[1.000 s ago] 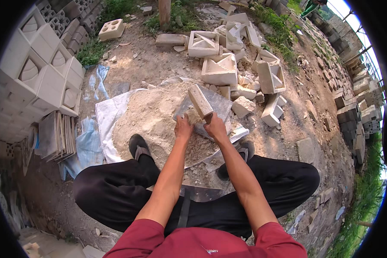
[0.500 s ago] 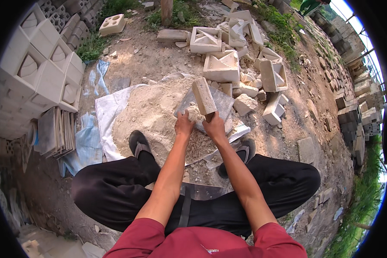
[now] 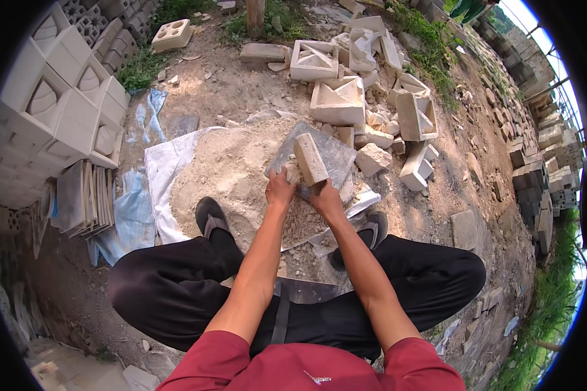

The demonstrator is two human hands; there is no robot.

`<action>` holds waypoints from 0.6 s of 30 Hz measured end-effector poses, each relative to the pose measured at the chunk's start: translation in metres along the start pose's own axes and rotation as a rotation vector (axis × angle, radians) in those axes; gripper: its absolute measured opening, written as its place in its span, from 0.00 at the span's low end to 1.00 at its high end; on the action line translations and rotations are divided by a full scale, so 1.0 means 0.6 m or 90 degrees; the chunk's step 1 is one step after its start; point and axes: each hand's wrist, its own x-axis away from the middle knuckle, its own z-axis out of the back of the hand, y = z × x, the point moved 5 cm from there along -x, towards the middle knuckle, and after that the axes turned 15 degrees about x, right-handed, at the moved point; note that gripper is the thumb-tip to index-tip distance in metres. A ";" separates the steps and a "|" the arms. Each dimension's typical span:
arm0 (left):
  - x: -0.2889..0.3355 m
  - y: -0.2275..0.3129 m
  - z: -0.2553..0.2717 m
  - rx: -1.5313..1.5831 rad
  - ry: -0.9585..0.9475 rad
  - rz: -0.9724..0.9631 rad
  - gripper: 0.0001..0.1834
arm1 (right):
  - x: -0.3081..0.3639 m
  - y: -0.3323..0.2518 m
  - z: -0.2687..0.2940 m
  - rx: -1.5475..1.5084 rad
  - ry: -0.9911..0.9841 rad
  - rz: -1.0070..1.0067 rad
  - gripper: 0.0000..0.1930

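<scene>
My right hand (image 3: 325,197) is wrapped round the short handle of a mallet (image 3: 311,158). Its thick, dusty rectangular head lies low over a flat grey slab (image 3: 285,144). Close by on the left, my left hand (image 3: 280,188) has its fingers curled against a pale broken chunk (image 3: 293,173) at the slab's edge. The mallet head and my fingers partly hide that chunk. Both hands are between my feet, beside a mound of crushed pale powder (image 3: 222,163) on a white sack (image 3: 165,202).
Broken pale moulded blocks (image 3: 338,101) and rubble are heaped beyond the slab on the right. Stacked pale blocks (image 3: 65,98) rise at the left, above leaning thin boards (image 3: 85,195). A wooden post (image 3: 255,18) stands at the far side. My sandalled feet flank the work.
The mallet head has come down toward the slab and nearer to me, along with a slight lowering of my right hand. My left hand stays in nearly the same place.
</scene>
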 end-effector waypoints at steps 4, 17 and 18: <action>-0.001 -0.002 -0.005 -0.013 -0.009 -0.005 0.37 | -0.027 0.005 0.012 -0.052 -0.087 0.045 0.26; 0.009 0.003 -0.005 -0.026 0.013 -0.013 0.39 | -0.046 -0.006 0.026 0.015 -0.095 -0.001 0.29; 0.009 -0.008 0.001 -0.031 0.020 -0.011 0.39 | -0.046 -0.028 0.033 0.000 -0.129 0.019 0.30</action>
